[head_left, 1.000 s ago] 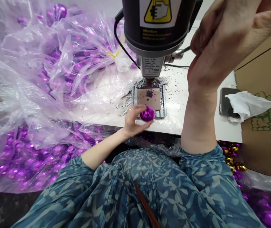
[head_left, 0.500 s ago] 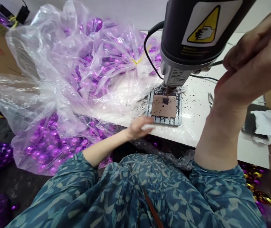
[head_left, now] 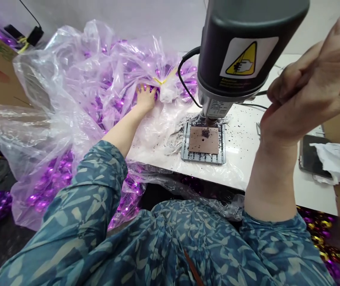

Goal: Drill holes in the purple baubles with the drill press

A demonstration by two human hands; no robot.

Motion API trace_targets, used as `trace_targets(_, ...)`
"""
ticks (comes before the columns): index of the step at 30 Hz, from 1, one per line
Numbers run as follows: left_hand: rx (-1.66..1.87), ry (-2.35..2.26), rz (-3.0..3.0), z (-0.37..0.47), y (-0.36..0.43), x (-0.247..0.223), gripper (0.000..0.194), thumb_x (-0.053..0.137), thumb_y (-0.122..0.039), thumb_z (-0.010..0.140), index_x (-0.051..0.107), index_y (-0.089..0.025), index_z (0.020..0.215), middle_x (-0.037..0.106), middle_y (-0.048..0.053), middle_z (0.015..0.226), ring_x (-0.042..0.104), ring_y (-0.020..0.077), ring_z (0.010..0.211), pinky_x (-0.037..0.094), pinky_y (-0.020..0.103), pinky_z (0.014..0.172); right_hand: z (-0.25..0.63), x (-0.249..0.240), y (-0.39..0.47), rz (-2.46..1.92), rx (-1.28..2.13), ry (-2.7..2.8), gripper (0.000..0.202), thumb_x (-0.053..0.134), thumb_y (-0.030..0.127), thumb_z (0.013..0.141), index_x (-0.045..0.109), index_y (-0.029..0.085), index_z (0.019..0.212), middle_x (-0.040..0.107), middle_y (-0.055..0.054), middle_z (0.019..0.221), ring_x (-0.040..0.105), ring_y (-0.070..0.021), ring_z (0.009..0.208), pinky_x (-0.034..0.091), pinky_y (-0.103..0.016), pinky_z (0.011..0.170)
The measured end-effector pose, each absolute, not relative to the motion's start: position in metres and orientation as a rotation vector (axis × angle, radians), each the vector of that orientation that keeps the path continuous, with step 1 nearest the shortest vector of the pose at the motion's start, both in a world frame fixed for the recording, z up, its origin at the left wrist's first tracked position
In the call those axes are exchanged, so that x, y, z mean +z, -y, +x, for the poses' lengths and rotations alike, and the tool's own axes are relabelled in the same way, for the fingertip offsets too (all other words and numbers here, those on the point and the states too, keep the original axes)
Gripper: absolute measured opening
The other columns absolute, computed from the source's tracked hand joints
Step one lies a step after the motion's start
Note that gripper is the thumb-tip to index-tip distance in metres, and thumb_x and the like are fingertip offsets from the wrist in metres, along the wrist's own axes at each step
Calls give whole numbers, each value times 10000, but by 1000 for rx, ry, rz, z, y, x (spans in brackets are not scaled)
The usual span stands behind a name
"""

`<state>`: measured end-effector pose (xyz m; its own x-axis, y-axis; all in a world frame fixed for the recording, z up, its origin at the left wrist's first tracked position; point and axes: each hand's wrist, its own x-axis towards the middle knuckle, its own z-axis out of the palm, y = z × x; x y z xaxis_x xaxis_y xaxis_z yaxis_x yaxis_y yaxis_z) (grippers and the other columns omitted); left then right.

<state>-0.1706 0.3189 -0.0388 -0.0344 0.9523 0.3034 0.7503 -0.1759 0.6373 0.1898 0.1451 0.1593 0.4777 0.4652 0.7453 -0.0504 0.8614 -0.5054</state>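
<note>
The drill (head_left: pixel 247 43) is over the table (head_left: pixel 238 149), chuck (head_left: pixel 210 121) pointing down toward the plate (head_left: pixel 195 146), long axis leaning right upward in view; "Attention" reads beneath its yellow triangle (head_left: pixel 243 59). The right hand (head_left: pixel 304 89) curls around the lever (head_left: pixel 261 93); the left hand (head_left: pixel 146 98), fingers spread, touches the bag (head_left: pixel 77 71) of purple balls (head_left: pixel 50 182).

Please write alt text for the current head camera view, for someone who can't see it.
A person's left hand is spread at a clear bag of purple balls; their right hand is raised beside a dark drill. Below the drill, a brown pad with dark flecks sits on a metal base. A phone partly under a tissue lies on the white table.
</note>
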Motion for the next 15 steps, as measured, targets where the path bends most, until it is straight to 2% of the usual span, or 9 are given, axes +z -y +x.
trace_targets(5,1131,-1739,1893,-170,-331,-49,289,823,-477,826,594,-303,798,744,147,1051,476,463,1560,289,729,1347,191,159,-139,-461,301,1067,639,694,412,974,230,139,628,323,50,523,385,38,459,195,-188,543)
trace_targets(7,1171,-1742,1837,-167,-329,-51,363,878,-513,786,583,-303,807,736,163,1105,522,465,1518,334,714,1335,191,158,-142,-457,304,1073,700,722,499,921,215,129,612,329,48,517,408,45,463,202,-175,541)
trace_targets(9,1172,-1742,1791,-164,-322,-51,424,951,-520,722,614,-294,844,726,165,1136,597,455,1429,410,690,1297,191,158,-146,-419,265,1057,715,741,545,881,235,126,598,301,57,479,372,45,431,178,-177,521)
trace_targets(11,1203,-1668,1713,-160,-310,-46,458,980,-537,702,677,-292,943,734,134,1116,685,396,1269,534,635,1190,189,158,-151,-385,221,1043,700,744,565,873,270,126,602,285,66,464,343,42,410,168,-185,506)
trace_targets(13,1247,-1497,1575,-155,-292,-34,456,925,-617,776,717,-329,1062,761,83,1070,736,318,1074,631,552,1017,188,159,-152,-381,212,1046,676,744,581,863,300,132,621,268,68,476,334,32,404,166,-207,505)
trace_targets(15,1244,-1308,1439,-149,-267,-18,425,812,-711,878,725,-373,1121,785,48,1033,758,277,945,658,488,867,187,160,-150,-410,251,1043,656,750,597,830,313,144,642,264,63,496,336,18,413,187,-236,527)
